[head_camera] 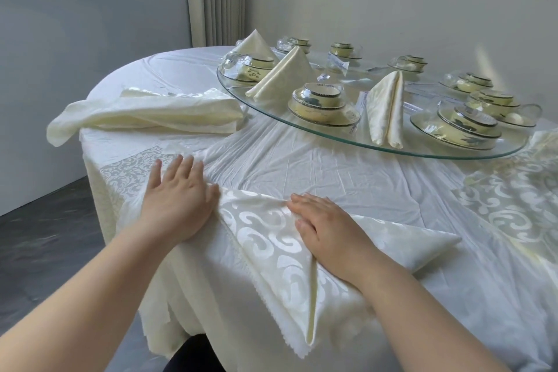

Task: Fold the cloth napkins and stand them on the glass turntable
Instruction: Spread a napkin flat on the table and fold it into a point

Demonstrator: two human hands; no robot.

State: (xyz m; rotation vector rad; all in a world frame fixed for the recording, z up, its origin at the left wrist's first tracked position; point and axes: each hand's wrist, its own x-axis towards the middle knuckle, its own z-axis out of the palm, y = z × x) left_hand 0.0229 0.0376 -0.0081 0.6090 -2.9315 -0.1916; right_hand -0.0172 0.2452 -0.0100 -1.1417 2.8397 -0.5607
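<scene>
A cream patterned napkin point(268, 238) lies partly folded at the near table edge, one corner hanging over it. My left hand point(178, 199) presses flat on its left part with straight fingers. My right hand point(326, 226) lies flat on its right part, fingers pointing left. Behind them the glass turntable point(271, 113) carries three folded napkins standing upright: one at the front right point(386, 109), one in the middle left point(283, 74), one at the back left point(253, 42).
A pile of unfolded napkins point(145, 113) lies on the table to the left of the turntable. Several sets of wrapped bowls and plates point(320, 101) ring the turntable. The round table has a white cloth point(332, 169); wall and window lie behind.
</scene>
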